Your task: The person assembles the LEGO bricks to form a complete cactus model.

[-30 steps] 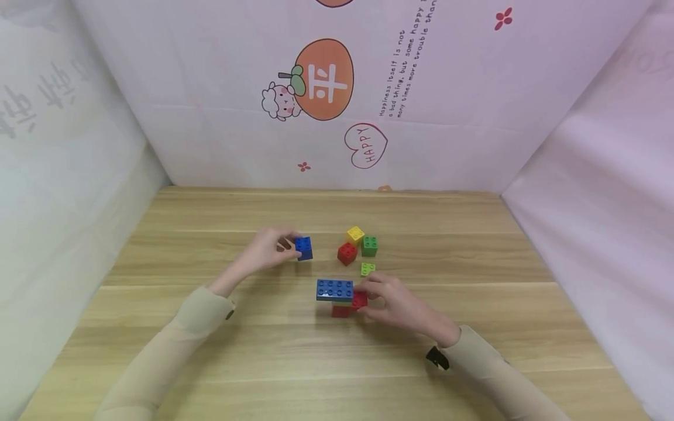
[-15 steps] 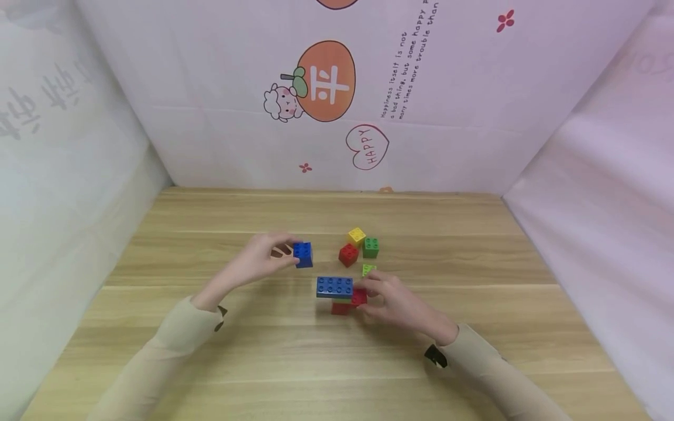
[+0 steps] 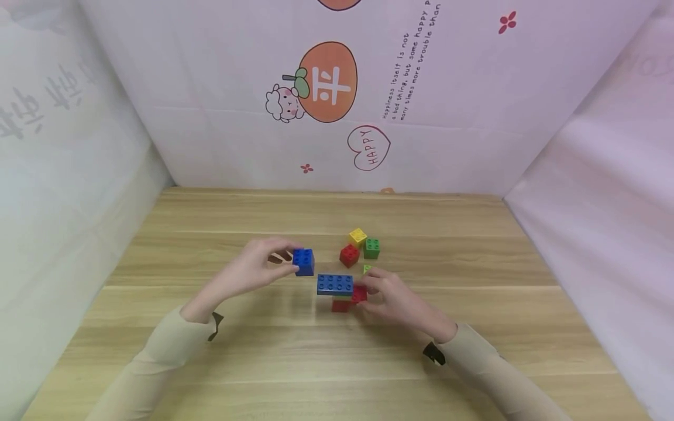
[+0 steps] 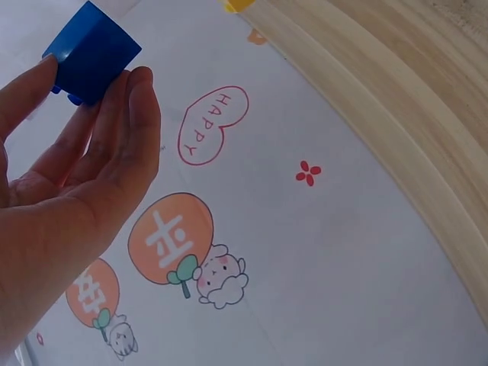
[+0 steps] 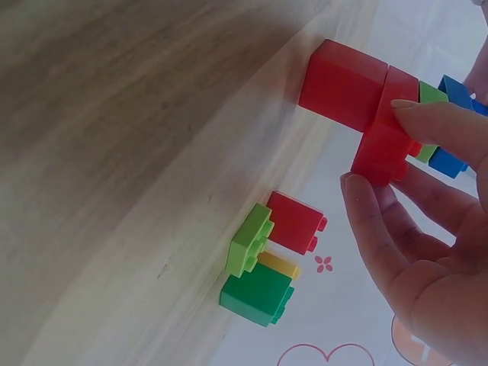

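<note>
In the head view my left hand (image 3: pixel 250 269) pinches a blue building brick (image 3: pixel 303 262) between thumb and fingers. It is just left of and beyond the built stack; the left wrist view shows the brick's plain underside (image 4: pixel 99 46) tilted upward. My right hand (image 3: pixel 402 307) holds the stack's thin red brick (image 5: pixel 381 141) by its overhanging end. That red brick sits on a taller red brick (image 5: pixel 343 84) at the base. Above it come a light green brick (image 5: pixel 429 114) and a long blue eight-stud brick (image 3: pixel 334 283) on top, which overhangs to the left.
Behind the stack on the wooden table (image 3: pixel 326 374) lie loose bricks: red (image 3: pixel 350 255), yellow (image 3: pixel 357 237) and green (image 3: pixel 371 248). A light green brick (image 3: pixel 367 269) is partly hidden by my right hand. Printed white sheeting (image 3: pixel 447 146) walls the back and sides.
My left hand has brought the blue brick toward me, from near the loose bricks' level to close by the stack. The right hand keeps its hold and has hardly moved.
</note>
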{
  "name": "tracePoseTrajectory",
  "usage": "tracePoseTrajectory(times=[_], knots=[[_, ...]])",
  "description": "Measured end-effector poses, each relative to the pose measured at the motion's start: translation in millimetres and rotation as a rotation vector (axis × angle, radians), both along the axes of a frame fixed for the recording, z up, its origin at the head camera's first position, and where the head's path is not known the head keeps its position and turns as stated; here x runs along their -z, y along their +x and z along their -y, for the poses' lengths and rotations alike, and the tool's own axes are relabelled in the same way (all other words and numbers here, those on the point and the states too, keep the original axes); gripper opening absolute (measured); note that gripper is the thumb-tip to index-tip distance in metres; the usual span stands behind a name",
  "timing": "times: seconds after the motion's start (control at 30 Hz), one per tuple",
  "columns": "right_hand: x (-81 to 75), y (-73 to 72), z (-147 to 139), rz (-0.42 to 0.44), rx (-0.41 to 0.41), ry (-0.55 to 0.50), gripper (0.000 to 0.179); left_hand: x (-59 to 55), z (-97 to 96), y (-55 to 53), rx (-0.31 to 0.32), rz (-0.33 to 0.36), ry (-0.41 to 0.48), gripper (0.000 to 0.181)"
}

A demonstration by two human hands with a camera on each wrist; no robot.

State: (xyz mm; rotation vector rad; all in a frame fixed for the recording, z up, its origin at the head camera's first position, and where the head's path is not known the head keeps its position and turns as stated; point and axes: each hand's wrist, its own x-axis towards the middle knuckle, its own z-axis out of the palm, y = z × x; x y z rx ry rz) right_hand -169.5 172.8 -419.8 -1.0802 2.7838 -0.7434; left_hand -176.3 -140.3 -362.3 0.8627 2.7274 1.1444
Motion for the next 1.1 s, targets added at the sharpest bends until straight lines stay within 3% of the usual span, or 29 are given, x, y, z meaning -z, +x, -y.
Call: tracePoseTrajectory(times=[0.4, 1.1], knots=[[-1.3, -0.3, 2, 0.031, 0.034, 0.008, 0.041, -3.1, -6.8, 8.5, 0.008, 0.025, 0.008, 0.037], [-3.0, 0.1, 4, 0.002, 0.03, 0.025, 0.04, 1.1, -13.8, 12.8, 0.044, 0.046, -0.012, 0.039]])
